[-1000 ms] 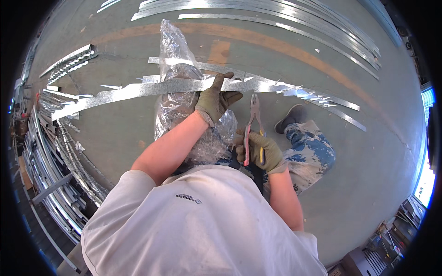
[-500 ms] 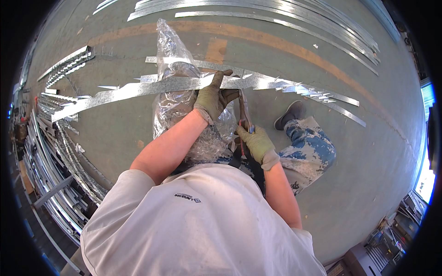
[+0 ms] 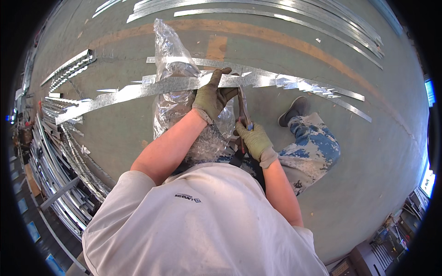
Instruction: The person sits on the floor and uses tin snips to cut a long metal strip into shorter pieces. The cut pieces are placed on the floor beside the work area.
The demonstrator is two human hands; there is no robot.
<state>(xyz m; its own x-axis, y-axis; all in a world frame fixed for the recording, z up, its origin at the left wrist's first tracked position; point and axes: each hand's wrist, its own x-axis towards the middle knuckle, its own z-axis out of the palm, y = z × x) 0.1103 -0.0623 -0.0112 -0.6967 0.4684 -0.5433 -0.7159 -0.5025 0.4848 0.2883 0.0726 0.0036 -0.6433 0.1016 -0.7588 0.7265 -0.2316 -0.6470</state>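
A long, flat galvanized metal strip (image 3: 175, 84) lies crosswise in front of me, its right part overlapping other strips. My left hand (image 3: 209, 99), in an olive work glove, is closed on its near edge, with a finger lying over the top. In my gloved right hand (image 3: 256, 141) is a pair of tin snips (image 3: 243, 108), fingers wrapped round the handles. Their blades reach the strip's near edge just right of my left hand; how far they are closed I cannot make out. Clear plastic film (image 3: 172, 50) wraps my left leg and foot under the strip.
Small pointed metal pieces (image 3: 299, 84) cluster along the strips at right. Long metal strips (image 3: 276, 7) lie on the floor at the far side. Notched strips (image 3: 69, 76) and stacked metal profiles (image 3: 57, 181) lie at left. My right shoe (image 3: 294, 110) stands right of the snips.
My right hand and the snips have shifted very slightly, staying at the strip's near edge. My left hand keeps its hold. The whole view has turned a little.
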